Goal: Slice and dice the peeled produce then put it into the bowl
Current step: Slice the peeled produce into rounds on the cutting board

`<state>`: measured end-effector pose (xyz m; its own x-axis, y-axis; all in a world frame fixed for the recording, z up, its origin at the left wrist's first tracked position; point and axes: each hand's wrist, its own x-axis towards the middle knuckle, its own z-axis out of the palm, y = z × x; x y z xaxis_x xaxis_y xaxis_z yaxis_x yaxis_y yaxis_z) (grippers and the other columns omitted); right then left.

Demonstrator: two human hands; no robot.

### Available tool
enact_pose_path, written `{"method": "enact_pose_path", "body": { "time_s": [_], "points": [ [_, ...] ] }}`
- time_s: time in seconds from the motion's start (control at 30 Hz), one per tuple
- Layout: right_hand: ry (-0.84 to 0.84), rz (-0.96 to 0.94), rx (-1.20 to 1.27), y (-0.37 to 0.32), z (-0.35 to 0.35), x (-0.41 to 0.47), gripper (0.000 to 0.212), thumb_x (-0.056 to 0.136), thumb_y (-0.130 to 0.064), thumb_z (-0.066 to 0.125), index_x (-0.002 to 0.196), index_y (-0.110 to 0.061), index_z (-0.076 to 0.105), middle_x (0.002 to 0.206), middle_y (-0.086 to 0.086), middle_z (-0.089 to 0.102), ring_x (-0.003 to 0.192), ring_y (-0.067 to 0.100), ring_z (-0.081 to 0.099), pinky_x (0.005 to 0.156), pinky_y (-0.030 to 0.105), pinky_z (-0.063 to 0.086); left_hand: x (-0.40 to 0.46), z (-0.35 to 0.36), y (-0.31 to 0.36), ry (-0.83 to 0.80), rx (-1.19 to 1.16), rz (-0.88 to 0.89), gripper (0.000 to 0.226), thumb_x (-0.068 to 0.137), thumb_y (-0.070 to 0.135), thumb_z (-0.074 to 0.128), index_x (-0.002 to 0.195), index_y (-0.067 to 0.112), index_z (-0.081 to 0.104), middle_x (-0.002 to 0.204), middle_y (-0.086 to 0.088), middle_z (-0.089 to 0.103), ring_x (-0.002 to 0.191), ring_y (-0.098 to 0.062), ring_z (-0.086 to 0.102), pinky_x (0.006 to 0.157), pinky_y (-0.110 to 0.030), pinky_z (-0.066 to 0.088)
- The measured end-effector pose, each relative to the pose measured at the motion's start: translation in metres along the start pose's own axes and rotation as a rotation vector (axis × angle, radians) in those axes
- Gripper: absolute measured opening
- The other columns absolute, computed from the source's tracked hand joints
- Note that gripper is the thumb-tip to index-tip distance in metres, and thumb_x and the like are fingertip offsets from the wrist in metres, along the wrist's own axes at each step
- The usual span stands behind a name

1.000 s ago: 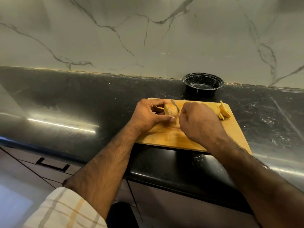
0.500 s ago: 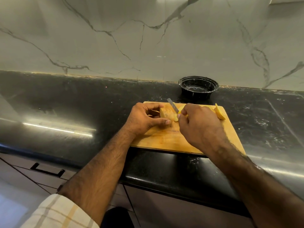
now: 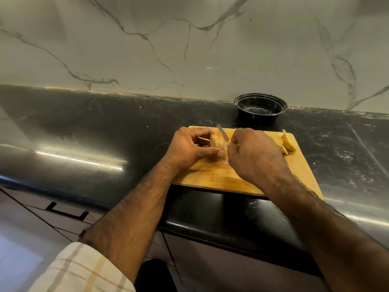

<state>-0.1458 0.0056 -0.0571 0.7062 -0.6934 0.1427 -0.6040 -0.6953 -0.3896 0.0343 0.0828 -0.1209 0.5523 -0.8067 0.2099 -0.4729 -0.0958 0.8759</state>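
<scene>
A drawer handle (image 3: 67, 212) sits low at the left, under the dark stone surface (image 3: 105, 131). On the wooden cutting board (image 3: 227, 175), the left hand (image 3: 189, 147) curls its fingers and thumb round a peeled potato piece (image 3: 217, 141), pinning it to the board. The right hand (image 3: 252, 154) grips a yellow-handled knife (image 3: 223, 133), blade angled against the piece's top. Cut wedges (image 3: 287, 143) lie at the board's far right corner. The black bowl (image 3: 260, 108) stands just behind the board, against the marble wall (image 3: 189, 49).
</scene>
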Motion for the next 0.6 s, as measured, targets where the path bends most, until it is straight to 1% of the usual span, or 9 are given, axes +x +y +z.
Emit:
{"method": "enact_pose_path", "body": {
  "time_s": [0.07,0.13,0.23,0.3,0.33,0.43,0.53,0.6],
  "points": [
    [0.007,-0.007,-0.004,0.007,-0.001,-0.007,0.013,0.104,-0.034,0.054,0.101,-0.025,0.063,0.084,-0.004,0.063,0.074,0.014,0.059,0.057,0.03,0.048,0.0,0.001,0.0,0.009,0.001,-0.002,0.071,0.067,0.039,0.096,0.131,0.021,0.073,0.119,0.007,0.077,0.107,-0.007,0.074,0.096,-0.036,0.062],
    [0.006,-0.01,-0.004,0.008,-0.001,-0.012,0.013,0.104,-0.034,0.054,0.098,-0.026,0.062,0.083,-0.005,0.062,0.073,0.013,0.058,0.055,0.029,0.043,0.0,0.001,0.001,0.019,0.004,0.0,0.069,0.068,0.035,0.096,0.131,0.02,0.073,0.12,0.007,0.076,0.106,-0.006,0.074,0.095,-0.032,0.062],
    [-0.001,-0.007,0.014,0.001,0.001,-0.002,0.01,0.102,-0.032,0.058,0.1,-0.025,0.065,0.084,-0.004,0.063,0.075,0.014,0.06,0.06,0.032,0.052,-0.001,0.0,0.002,0.015,0.004,0.012,0.063,0.071,0.029,0.095,0.13,0.022,0.074,0.12,0.009,0.076,0.107,-0.002,0.073,0.093,-0.023,0.06],
    [-0.024,-0.009,0.034,-0.004,0.001,0.004,0.01,0.1,-0.033,0.061,0.101,-0.024,0.066,0.084,-0.004,0.064,0.076,0.015,0.061,0.066,0.036,0.058,-0.002,0.0,0.002,0.021,0.011,0.021,0.061,0.072,0.028,0.095,0.129,0.023,0.074,0.12,0.01,0.076,0.107,-0.001,0.072,0.093,-0.021,0.059],
    [-0.031,-0.012,0.029,-0.004,0.001,0.005,0.011,0.1,-0.033,0.062,0.1,-0.024,0.066,0.084,-0.004,0.064,0.076,0.015,0.061,0.066,0.036,0.059,-0.003,0.0,0.002,0.025,0.011,0.019,0.061,0.072,0.029,0.095,0.129,0.023,0.074,0.12,0.009,0.076,0.107,-0.001,0.072,0.093,-0.021,0.059],
    [-0.047,-0.017,-0.035,0.005,-0.003,-0.008,0.012,0.103,-0.033,0.056,0.101,-0.025,0.065,0.083,-0.003,0.064,0.076,0.016,0.06,0.061,0.032,0.052,-0.002,0.001,0.003,0.023,0.017,0.014,0.064,0.071,0.032,0.096,0.13,0.022,0.073,0.121,0.009,0.076,0.107,-0.002,0.073,0.09,-0.021,0.059],
    [-0.058,-0.028,-0.103,0.007,-0.001,-0.019,0.014,0.104,-0.035,0.052,0.103,-0.026,0.062,0.087,-0.002,0.063,0.079,0.018,0.06,0.064,0.035,0.054,-0.001,0.0,0.003,0.022,0.024,0.014,0.066,0.069,0.034,0.096,0.131,0.023,0.073,0.121,0.009,0.076,0.108,-0.002,0.072,0.091,-0.022,0.059],
    [-0.047,-0.025,-0.111,0.004,0.002,-0.013,0.013,0.104,-0.034,0.053,0.106,-0.025,0.062,0.089,-0.002,0.063,0.08,0.018,0.059,0.061,0.033,0.051,-0.001,0.001,0.002,0.017,0.023,0.015,0.065,0.07,0.033,0.096,0.13,0.023,0.073,0.122,0.01,0.076,0.108,-0.002,0.072,0.093,-0.022,0.059]
  ]
}}
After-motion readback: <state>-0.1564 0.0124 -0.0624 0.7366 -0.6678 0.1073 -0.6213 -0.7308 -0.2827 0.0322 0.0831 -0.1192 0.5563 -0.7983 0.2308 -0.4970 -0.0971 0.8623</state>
